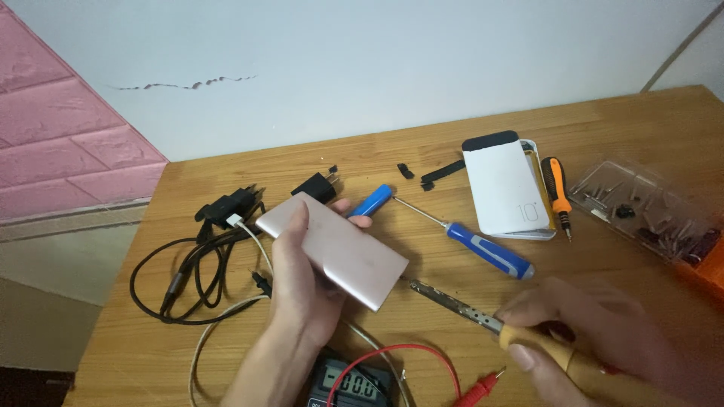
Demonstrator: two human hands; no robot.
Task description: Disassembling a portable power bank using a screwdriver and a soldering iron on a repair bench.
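matt pink metal power bank (343,249); wooden table (618,136); glossy blue plastic screwdriver handle (490,252).

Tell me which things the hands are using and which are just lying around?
In use:
left hand holds pink power bank
right hand holds soldering iron

Lying about:
white power bank
blue screwdriver
orange screwdriver
bit case
black cables
multimeter

Multimeter screen (356,387) at 6 o'clock, bottom edge: small grey rectangle, dark digits, black body. Clear plastic bit case (648,212) at 3 o'clock, right table edge: flat, rectangular, transparent.
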